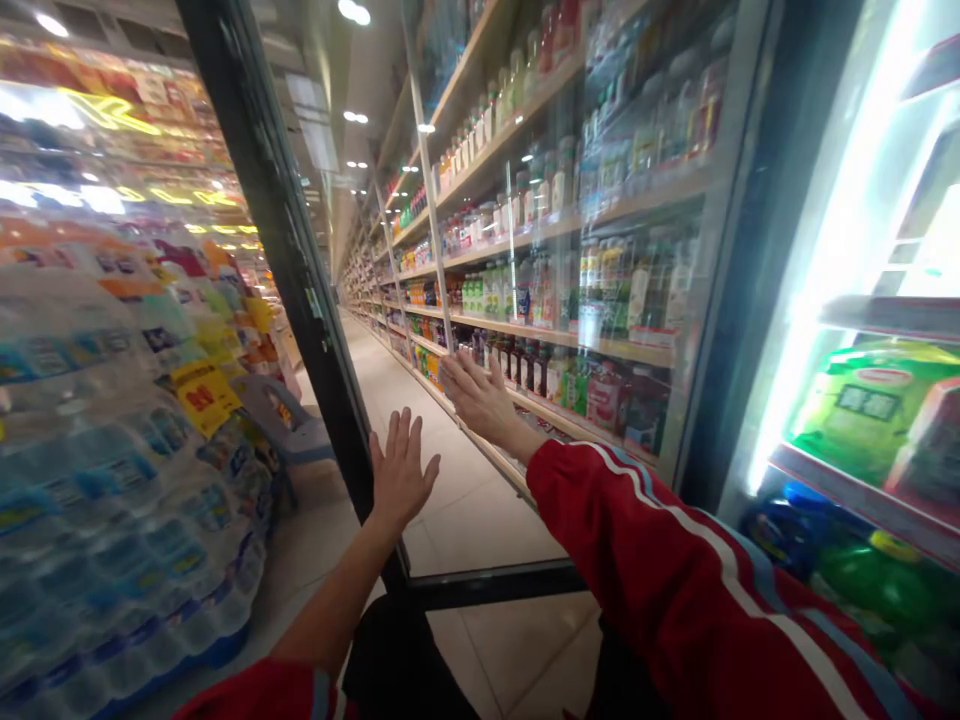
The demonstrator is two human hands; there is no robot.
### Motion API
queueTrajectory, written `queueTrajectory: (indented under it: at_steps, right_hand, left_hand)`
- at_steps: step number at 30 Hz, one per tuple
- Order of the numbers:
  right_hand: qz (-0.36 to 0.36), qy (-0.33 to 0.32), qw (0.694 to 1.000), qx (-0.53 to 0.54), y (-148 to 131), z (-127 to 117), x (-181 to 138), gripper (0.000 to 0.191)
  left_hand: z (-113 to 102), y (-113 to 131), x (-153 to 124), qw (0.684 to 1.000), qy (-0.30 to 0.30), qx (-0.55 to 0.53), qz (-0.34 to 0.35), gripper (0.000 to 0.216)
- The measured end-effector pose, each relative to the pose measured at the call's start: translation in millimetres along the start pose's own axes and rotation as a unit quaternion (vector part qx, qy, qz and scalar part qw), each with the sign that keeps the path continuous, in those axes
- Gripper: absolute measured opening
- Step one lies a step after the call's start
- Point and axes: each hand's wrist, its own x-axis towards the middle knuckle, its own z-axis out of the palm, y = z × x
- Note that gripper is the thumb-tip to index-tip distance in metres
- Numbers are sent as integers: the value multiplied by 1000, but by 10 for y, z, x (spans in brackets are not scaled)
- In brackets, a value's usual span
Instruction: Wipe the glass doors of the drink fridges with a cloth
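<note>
A glass door with a black frame point(495, 584) stands swung out in front of me. My left hand point(400, 474) is raised near the door's left frame bar, fingers spread and palm facing the glass. Farther up and to the right, my right hand point(481, 396) is held flat towards the pane with its fingers stretched out. Neither hand holds anything. I cannot tell whether the palms press on the glass. Shelves of bottled drinks point(525, 290) show in the pane, through it or as a reflection.
Stacked packs of bottled water point(105, 500) rise on the left, with a yellow price sign point(206, 396) and a grey-blue plastic chair point(296, 430) beside them. At the right, a lit cooler holds a green package point(874, 395) and large bottles point(885, 580). The floor is tiled.
</note>
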Motion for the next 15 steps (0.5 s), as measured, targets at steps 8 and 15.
queueTrajectory:
  at_steps: [8,15]
  right_hand:
    - [-34,-20,999,-3,-7,-23,-363,47]
    - [25,21,999,-31,278,-153,-508,44]
  left_hand:
    - [-39,43,35,1000,-5,-11,6,65]
    - [42,183,84,1000,-12,-11,15,62]
